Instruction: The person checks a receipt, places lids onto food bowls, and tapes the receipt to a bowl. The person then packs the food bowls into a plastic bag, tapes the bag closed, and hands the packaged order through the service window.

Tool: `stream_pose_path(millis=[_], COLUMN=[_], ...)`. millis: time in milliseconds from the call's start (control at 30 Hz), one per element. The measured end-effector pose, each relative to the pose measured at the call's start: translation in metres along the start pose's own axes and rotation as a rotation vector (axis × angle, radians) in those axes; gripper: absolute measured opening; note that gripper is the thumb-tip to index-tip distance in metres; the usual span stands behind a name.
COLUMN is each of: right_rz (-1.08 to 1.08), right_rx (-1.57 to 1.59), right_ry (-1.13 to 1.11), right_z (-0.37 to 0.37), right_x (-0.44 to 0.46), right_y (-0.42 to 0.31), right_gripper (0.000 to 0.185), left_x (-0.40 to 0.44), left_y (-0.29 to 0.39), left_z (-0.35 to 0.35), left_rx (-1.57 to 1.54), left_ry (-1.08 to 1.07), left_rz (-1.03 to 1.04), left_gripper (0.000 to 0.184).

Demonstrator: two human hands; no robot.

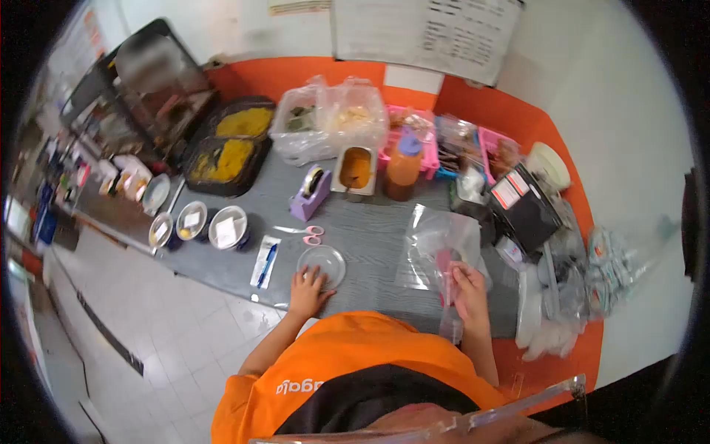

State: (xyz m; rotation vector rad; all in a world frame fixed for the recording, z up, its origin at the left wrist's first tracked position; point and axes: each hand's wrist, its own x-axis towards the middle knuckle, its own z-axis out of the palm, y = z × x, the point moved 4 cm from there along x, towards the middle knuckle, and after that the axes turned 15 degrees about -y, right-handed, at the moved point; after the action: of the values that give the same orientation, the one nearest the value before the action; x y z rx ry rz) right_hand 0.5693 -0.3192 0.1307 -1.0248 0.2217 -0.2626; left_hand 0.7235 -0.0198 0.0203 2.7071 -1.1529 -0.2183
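My left hand [309, 292] rests at the table's front edge, its fingertips spread on the near rim of a round clear lid [327, 260]. My right hand [467, 290] is closed on a clear plastic bag [427, 248] that lies partly on the grey table [362, 255]. Something pink shows through the plastic beside my right fingers. Pink-handled scissors [313, 235] lie just beyond the lid. A blue pen [268, 260] on a white paper strip is left of my left hand. Behind the scissors stands a purple tape dispenser [309, 196].
Three lidded cups, one of them [228, 229] nearest, stand on the left. Behind are black trays [225, 159] of yellow food, a metal container [355, 172], an orange bottle [404, 169] and pink baskets [423, 129]. A black box [525, 214] sits at the right.
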Motion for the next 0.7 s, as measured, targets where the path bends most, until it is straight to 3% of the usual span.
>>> stream_pose_path(millis=[100, 200, 267, 300, 333, 400, 433, 500, 533, 567, 667, 700], right_rz=[-0.018, -0.051, -0.203, -0.229, -0.178, -0.144, -0.164, -0.175, -0.191, -0.197, -0.214, -0.205], right_rx=[-0.067, -0.365, -0.426, -0.419, -0.397, -0.384, -0.377, -0.348, -0.351, -0.343, -0.354, -0.371], right_ry=[0.050, -0.073, -0.130, -0.063, -0.126, -0.170, -0.132, -0.125, -0.103, -0.021, 0.141, 0.197], right_z=[0.005, 0.008, 0.029, 0.028, 0.030, 0.025, 0.019, 0.003, -0.004, -0.011, -0.029, -0.035], right_x=[-0.005, -0.008, -0.016, -0.020, -0.022, -0.029, -0.035, -0.051, -0.061, -0.073, -0.107, -0.119], right_y=[0.009, 0.036, 0.032, 0.029, 0.028, 0.023, 0.019, 0.011, 0.007, 0.003, -0.004, -0.004], right_gripper=[0.011, 0.017, 0.012, 0.012, 0.010, 0.012, 0.012, 0.012, 0.012, 0.012, 0.011, 0.010], left_x=[0.002, 0.000, -0.001, 0.002, 0.007, 0.012, 0.016, 0.021, 0.026, 0.029, 0.036, 0.041], left_y=[-0.010, -0.022, -0.035, -0.045, -0.042, -0.039, -0.033, -0.021, -0.029, -0.036, -0.013, -0.018], left_z=[-0.002, -0.003, 0.000, 0.007, 0.005, -0.014, -0.017, -0.019, -0.001, 0.010, -0.016, -0.010], left_rx=[0.026, -0.032, -0.150, -0.236, -0.231, -0.205, -0.199, 0.031, 0.103, 0.103, -0.126, -0.126], left_ry=[0.228, 0.335, 0.330, 0.299, 0.274, 0.292, 0.280, 0.325, 0.222, 0.225, -0.094, -0.098], left_rz=[0.164, 0.208, 0.130, 0.048, 0.108, 0.050, 0.091, 0.068, -0.035, -0.010, -0.241, -0.224], left_gripper=[0.026, 0.017, 0.012, 0.009, 0.009, 0.027, 0.027, 0.066, 0.097, 0.097, 0.099, 0.099])
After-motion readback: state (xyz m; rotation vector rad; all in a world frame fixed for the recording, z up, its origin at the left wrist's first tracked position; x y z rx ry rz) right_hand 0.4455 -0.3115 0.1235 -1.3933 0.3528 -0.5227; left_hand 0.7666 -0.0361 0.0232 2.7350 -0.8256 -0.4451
